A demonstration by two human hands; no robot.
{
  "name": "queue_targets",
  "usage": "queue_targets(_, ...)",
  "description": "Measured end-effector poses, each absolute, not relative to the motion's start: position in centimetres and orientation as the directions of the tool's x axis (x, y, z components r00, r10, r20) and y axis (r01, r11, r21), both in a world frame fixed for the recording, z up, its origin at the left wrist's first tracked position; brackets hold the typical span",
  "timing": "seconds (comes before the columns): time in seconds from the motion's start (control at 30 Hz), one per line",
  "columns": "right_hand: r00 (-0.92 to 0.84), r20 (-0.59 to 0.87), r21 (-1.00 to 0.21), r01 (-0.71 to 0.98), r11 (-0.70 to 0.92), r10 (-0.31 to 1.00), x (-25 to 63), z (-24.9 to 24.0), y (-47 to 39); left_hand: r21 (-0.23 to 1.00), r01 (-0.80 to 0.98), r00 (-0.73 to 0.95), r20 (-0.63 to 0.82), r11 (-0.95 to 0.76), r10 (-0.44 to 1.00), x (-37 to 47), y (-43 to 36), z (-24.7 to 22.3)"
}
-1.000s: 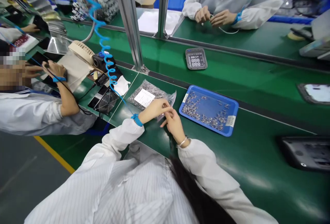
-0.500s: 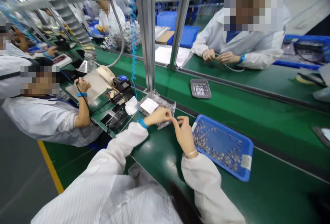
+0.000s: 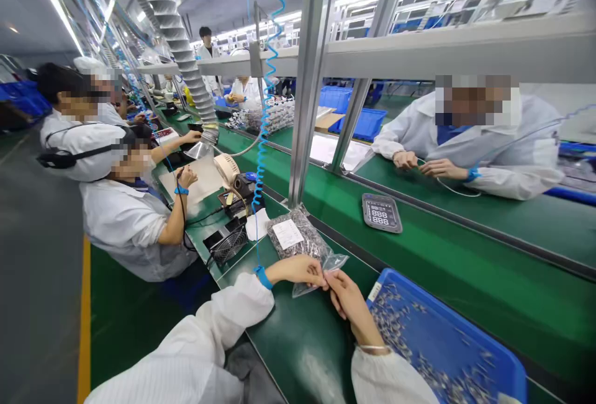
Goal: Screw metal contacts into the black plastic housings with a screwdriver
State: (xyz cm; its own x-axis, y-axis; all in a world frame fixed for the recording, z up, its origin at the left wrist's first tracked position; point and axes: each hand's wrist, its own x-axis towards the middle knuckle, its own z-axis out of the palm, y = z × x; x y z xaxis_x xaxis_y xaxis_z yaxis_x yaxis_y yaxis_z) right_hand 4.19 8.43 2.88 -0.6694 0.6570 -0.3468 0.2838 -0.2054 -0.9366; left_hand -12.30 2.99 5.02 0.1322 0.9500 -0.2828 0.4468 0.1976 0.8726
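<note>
My left hand [image 3: 302,270], with a blue band at its wrist, is closed in a pinch over the open end of a clear bag. My right hand [image 3: 347,298] meets it fingertip to fingertip, also pinched. Whatever is between the fingers is too small to make out. Behind my left hand lies the clear plastic bag [image 3: 310,239] full of small metal parts, with a white label [image 3: 287,233] on it. A blue tray [image 3: 437,323] holding many small metal pieces stands to the right of my right hand.
A small fan [image 3: 230,246], a white cloth [image 3: 256,224] and a tape roll [image 3: 226,169] are at the left. A display panel [image 3: 382,213] lies on the green belt beyond. A metal post [image 3: 310,81] rises behind the bag. People sit left and across.
The view has tilted up, so the bench appears lower. My right hand's fingers, more spread before, are now drawn in against my left fingertips.
</note>
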Motion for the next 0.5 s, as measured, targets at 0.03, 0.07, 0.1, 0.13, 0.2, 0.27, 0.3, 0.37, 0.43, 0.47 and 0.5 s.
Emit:
queue_targets(0.03,-0.658,-0.342,-0.938,0.278,-0.205,0.671,4.2,2.9,8.3,0.862,0.463,0.13,-0.294,0.204,0.947,-12.2,3.0,5.1)
queue_targets(0.07,-0.647,-0.336,-0.94,0.273,-0.204,0.684,4.2,2.8,8.1,0.848,0.487,0.119,-0.302,0.21,0.946,-12.1,3.0,5.1)
queue_targets(0.1,-0.637,-0.33,-0.942,0.269,-0.201,0.697,4.1,2.7,8.0,0.83,0.515,0.095,-0.305,0.215,0.948,-11.9,2.9,5.2)
queue_targets(0.13,-0.629,-0.323,-0.944,0.266,-0.195,0.707,4.1,2.6,7.8,0.808,0.547,0.062,-0.3,0.219,0.952,-11.8,2.9,5.2)
queue_targets(0.2,-0.621,-0.302,-0.95,0.257,-0.176,0.723,4.1,2.4,7.6,0.764,0.604,-0.004,-0.28,0.226,0.96,-11.4,2.6,5.4)
queue_targets(0.27,-0.618,-0.276,-0.957,0.248,-0.151,0.736,4.1,2.2,7.3,0.73,0.644,-0.049,-0.256,0.227,0.965,-11.0,2.1,5.4)
queue_targets(0.3,-0.618,-0.265,-0.959,0.246,-0.138,0.74,4.2,2.1,7.2,0.717,0.66,-0.061,-0.247,0.224,0.967,-10.8,1.9,5.4)
queue_targets(0.37,-0.614,-0.249,-0.962,0.249,-0.115,0.749,4.3,2.0,6.9,0.692,0.689,-0.076,-0.225,0.214,0.971,-10.5,1.5,5.4)
queue_targets(0.43,-0.608,-0.238,-0.962,0.257,-0.097,0.758,4.3,1.9,6.5,0.675,0.711,-0.079,-0.205,0.199,0.976,-10.3,1.3,5.3)
queue_targets(0.47,-0.603,-0.234,-0.961,0.261,-0.089,0.763,4.3,1.9,6.3,0.669,0.718,-0.074,-0.2,0.191,0.977,-10.3,1.2,5.2)
queue_targets(0.5,-0.596,-0.23,-0.961,0.264,-0.083,0.769,4.3,1.9,6.2,0.666,0.723,-0.067,-0.197,0.184,0.978,-10.3,1.2,5.1)
